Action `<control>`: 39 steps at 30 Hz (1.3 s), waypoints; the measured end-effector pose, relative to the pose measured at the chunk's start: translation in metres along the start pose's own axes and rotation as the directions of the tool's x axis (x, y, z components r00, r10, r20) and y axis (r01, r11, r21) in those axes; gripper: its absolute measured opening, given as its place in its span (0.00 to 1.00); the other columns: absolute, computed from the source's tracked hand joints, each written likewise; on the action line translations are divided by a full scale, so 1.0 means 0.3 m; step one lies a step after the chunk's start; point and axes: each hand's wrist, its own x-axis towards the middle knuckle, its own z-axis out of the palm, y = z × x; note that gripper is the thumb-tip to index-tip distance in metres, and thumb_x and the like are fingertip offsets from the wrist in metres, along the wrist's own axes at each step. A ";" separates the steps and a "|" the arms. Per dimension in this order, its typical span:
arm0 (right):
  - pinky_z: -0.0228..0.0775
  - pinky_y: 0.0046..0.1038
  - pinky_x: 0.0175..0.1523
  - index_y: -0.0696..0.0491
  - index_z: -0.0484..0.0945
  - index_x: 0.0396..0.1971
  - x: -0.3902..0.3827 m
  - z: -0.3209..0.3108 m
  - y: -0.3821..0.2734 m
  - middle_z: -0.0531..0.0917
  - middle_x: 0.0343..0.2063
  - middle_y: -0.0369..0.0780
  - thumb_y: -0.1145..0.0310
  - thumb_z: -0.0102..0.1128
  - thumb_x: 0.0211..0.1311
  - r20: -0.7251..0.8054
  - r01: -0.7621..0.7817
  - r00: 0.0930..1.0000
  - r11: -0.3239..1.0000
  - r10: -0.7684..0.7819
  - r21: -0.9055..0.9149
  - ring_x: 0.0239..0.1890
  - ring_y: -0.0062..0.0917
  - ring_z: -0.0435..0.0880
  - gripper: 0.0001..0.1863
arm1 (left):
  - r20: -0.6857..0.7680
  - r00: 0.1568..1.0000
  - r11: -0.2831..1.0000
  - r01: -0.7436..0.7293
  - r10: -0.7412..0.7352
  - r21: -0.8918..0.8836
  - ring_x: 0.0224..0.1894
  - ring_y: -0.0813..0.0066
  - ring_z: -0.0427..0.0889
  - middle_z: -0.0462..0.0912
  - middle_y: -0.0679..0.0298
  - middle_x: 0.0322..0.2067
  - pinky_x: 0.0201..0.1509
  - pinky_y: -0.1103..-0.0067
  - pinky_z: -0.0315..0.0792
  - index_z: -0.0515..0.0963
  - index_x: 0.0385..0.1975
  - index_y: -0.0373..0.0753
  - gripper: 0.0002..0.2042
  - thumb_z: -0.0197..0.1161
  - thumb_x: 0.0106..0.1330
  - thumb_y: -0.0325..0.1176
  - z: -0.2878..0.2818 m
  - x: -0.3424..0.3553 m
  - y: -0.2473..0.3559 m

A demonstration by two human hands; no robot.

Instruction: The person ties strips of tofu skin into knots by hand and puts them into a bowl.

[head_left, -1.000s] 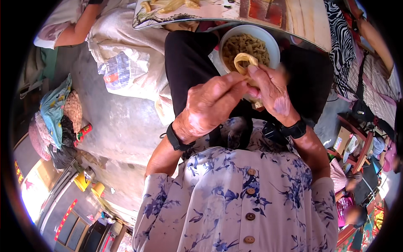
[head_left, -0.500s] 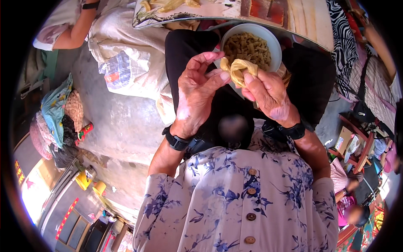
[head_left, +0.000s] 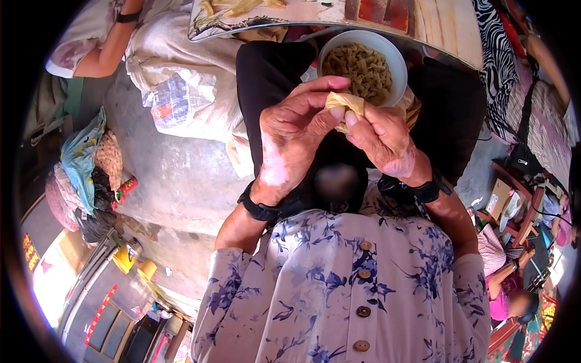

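A soft, pale yellow strip (head_left: pixel 346 103), folded into a small loop or wad, is held up over my lap. My left hand (head_left: pixel 292 136) closes on its left side, thumb against the fold and fingers behind. From the other side, my right hand (head_left: pixel 387 138) pinches it between thumb and fingers. Just beyond both hands sits a round pale bowl (head_left: pixel 399 63) between my knees. It holds many small greenish-brown pieces (head_left: pixel 358 65). The strip's underside and ends are partly hidden by my fingers.
A table board (head_left: pixel 315 15) with more yellow strips (head_left: pixel 245 7) on it stands above the bowl. White woven sacks (head_left: pixel 181 91) lie to the left, near another person's arm (head_left: pixel 109 54). Bags (head_left: pixel 82 151) are piled farther left. Another seated person (head_left: pixel 544 115) is at the right.
My left hand has moved right and closed onto the strip. The open loop is now a tighter, smaller fold between both hands' fingers.
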 end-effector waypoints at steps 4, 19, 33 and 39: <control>0.63 0.27 0.24 0.60 0.70 0.32 -0.001 -0.006 0.012 0.73 0.16 0.42 0.70 0.51 0.63 0.019 0.006 1.000 0.998 -0.005 -0.056 0.17 0.30 0.73 0.07 | -0.050 0.997 0.990 0.043 -0.050 -0.133 0.50 0.67 0.75 0.74 0.50 0.49 0.56 0.74 0.66 0.77 0.36 0.28 0.07 0.57 0.60 0.23 0.005 -0.001 -0.007; 0.66 0.26 0.24 0.62 0.71 0.36 0.003 -0.020 -0.022 0.75 0.20 0.40 0.73 0.48 0.64 -0.035 0.272 0.960 0.958 -0.276 -0.093 0.19 0.26 0.76 0.08 | 0.217 0.971 0.886 0.183 -0.097 -0.425 0.43 0.70 0.76 0.70 0.53 0.49 0.42 0.77 0.75 0.73 0.23 0.31 0.02 0.54 0.57 0.20 0.017 0.019 0.017; 0.69 0.23 0.29 0.57 0.70 0.41 -0.015 -0.111 0.032 0.77 0.28 0.37 0.65 0.64 0.50 0.251 0.463 0.797 0.289 -0.550 -0.838 0.25 0.25 0.78 0.20 | 0.115 0.943 0.931 0.328 -0.312 -0.161 0.27 0.80 0.79 0.81 0.60 0.28 0.33 0.85 0.74 0.77 0.34 0.27 0.10 0.56 0.65 0.30 0.024 -0.010 -0.003; 0.71 0.25 0.27 0.58 0.70 0.39 -0.018 -0.179 -0.008 0.78 0.24 0.39 0.60 0.69 0.47 0.294 0.529 0.832 0.511 -0.471 -0.678 0.23 0.27 0.80 0.24 | 0.217 0.943 0.967 0.242 -0.253 0.073 0.25 0.78 0.78 0.80 0.59 0.28 0.31 0.85 0.73 0.77 0.33 0.27 0.09 0.57 0.64 0.29 -0.010 -0.015 0.021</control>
